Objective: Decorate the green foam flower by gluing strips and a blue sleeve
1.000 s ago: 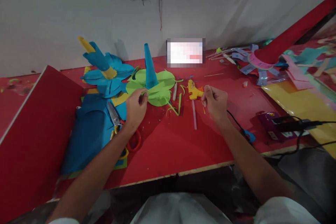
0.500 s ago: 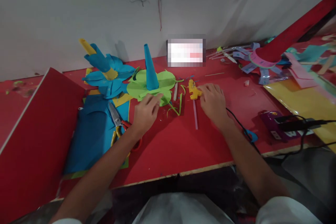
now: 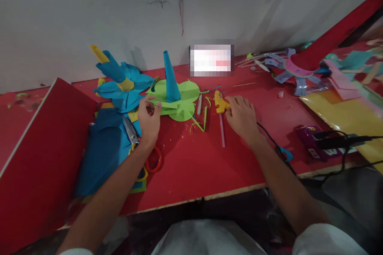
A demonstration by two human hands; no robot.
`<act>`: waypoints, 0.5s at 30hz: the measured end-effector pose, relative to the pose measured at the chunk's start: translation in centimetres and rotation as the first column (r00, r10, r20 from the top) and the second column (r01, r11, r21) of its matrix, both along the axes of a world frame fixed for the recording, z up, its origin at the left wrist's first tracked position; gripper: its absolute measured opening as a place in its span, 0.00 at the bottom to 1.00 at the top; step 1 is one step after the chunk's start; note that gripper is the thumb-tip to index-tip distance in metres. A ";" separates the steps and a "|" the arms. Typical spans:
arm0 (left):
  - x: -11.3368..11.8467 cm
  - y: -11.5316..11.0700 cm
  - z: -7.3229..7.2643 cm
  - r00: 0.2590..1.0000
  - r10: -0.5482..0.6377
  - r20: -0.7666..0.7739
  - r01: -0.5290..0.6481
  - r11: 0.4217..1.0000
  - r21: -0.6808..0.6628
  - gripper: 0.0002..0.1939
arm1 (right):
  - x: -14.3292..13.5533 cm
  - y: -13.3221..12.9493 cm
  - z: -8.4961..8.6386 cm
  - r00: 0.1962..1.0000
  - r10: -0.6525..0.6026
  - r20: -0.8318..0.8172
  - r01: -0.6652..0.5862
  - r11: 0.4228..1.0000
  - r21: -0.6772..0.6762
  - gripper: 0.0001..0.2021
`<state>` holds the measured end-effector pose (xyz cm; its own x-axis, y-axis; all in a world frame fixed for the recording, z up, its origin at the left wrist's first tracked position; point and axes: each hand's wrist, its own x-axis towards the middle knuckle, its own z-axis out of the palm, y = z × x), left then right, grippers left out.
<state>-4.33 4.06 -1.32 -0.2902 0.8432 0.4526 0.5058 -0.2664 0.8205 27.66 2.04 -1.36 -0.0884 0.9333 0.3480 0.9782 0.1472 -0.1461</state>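
Observation:
A green petal shape [image 3: 188, 91] lies on the red table [image 3: 191, 171], with a blue paper cone [image 3: 171, 79] upright on it. At its left edge is my left hand [image 3: 149, 117], thumb and fingers curved apart beside a green paper strip [image 3: 169, 105]; whether they touch the strip is unclear. My right hand [image 3: 241, 117] rests with its fingers on the yellow glue gun [image 3: 221, 103], from which a clear glue stick [image 3: 222, 129] sticks out toward me. Red-handled scissors [image 3: 154, 159] lie below my left hand, near yellow-handled scissors [image 3: 142, 174].
A blue paper flower [image 3: 122, 83] stands back left, behind blue sheets [image 3: 103, 151] and a red board [image 3: 44, 155]. A blurred-out screen [image 3: 212, 59] leans on the wall. At right are a red cone [image 3: 335, 36], a purple box [image 3: 317, 143], yellow sheets [image 3: 338, 115] and black cables.
My left hand has moved left from the front of the green shape to its left edge, and its fingers have parted. The green strip has shifted slightly. My right hand stays at the glue gun.

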 end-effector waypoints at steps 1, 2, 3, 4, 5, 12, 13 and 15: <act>-0.2 0.1 -0.1 0.999 0.038 0.011 -0.039 0.999 0.020 0.21 | 0.0 0.0 -0.1 1.000 -0.013 0.006 0.012 1.000 0.006 0.19; -0.2 0.1 -0.1 0.997 0.071 0.018 -0.072 0.997 0.042 0.22 | 0.0 0.0 -0.1 1.000 -0.028 0.013 0.027 1.000 0.011 0.20; -0.2 0.0 0.0 0.995 0.094 0.024 -0.096 0.993 0.067 0.22 | 0.1 0.0 -0.2 0.999 -0.042 0.021 0.042 0.999 0.016 0.20; 0.0 -0.2 0.2 0.994 0.102 0.026 -0.104 0.990 0.092 0.22 | 0.2 0.1 -0.4 0.998 -0.052 0.030 0.052 0.998 0.018 0.20; 0.2 -0.5 0.5 0.996 0.093 0.017 -0.094 0.989 0.111 0.22 | 0.4 0.1 -0.5 0.998 -0.056 0.040 0.056 0.998 0.017 0.20; 2.8 -2.8 0.9 0.747 -0.518 -0.418 0.459 0.855 -0.240 0.21 | 0.9 0.5 -1.1 0.998 0.024 0.065 -0.019 0.997 -0.070 0.26; 3.0 -3.0 0.8 0.652 -0.574 -0.495 0.491 0.818 -0.301 0.22 | 0.8 0.5 -1.1 0.998 0.025 0.055 -0.021 0.997 -0.077 0.27; 3.3 -3.2 0.7 0.510 -0.606 -0.610 0.495 0.787 -0.368 0.24 | 0.7 0.5 -1.1 0.999 0.024 0.022 -0.023 0.997 -0.074 0.26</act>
